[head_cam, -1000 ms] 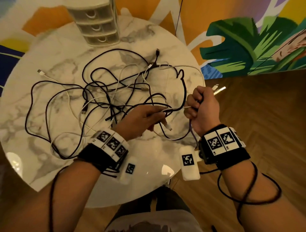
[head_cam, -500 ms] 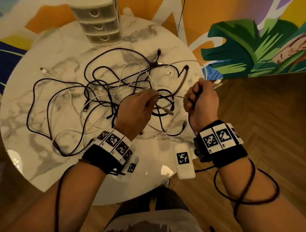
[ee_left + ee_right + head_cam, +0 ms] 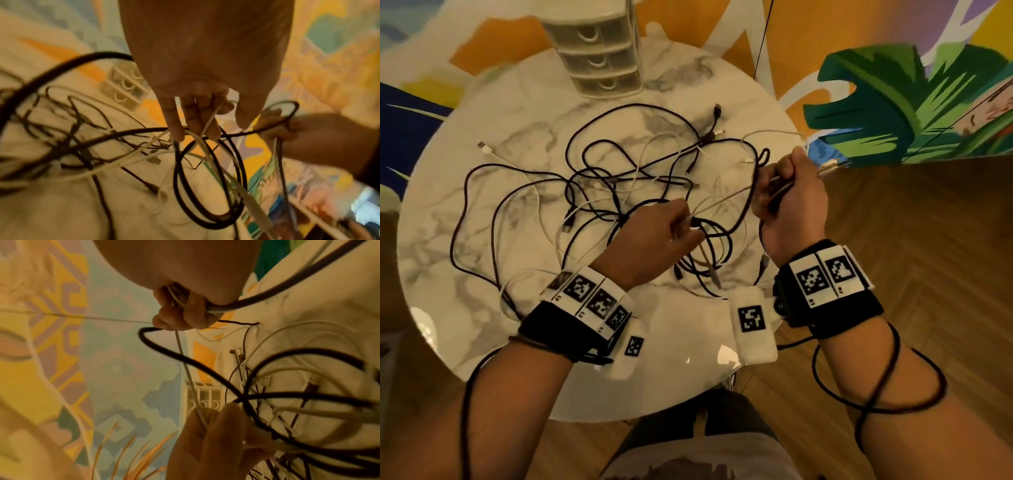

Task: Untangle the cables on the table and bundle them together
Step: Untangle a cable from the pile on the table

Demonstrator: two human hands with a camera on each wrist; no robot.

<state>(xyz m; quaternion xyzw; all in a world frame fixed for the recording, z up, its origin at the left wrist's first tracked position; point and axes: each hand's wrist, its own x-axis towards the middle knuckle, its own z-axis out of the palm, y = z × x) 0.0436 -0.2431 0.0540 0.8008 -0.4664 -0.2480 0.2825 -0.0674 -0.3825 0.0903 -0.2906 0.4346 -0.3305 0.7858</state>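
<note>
A tangle of black and white cables [image 3: 619, 185] sprawls over the round marble table [image 3: 482, 274]. My right hand [image 3: 787, 192] is a fist at the table's right edge, gripping a bunch of cable ends [image 3: 205, 308], black and white, with plugs sticking out past the knuckles [image 3: 832, 168]. My left hand [image 3: 681, 226] sits just left of it, fingers curled round a white cable [image 3: 209, 123] and small black loops [image 3: 205, 186] that hang below it. A taut white strand [image 3: 726, 202] runs between the two hands.
A small white three-drawer organiser [image 3: 599, 51] stands at the table's far edge. A loose white plug end [image 3: 484, 147] lies at the left. Wooden floor [image 3: 911, 257] lies to the right, a painted wall behind. Sensor cables wrap both forearms.
Both hands have risen and moved away from me over the table. The left hand has drawn cable loops up toward the right fist, and the black loop near the right hand has shifted.
</note>
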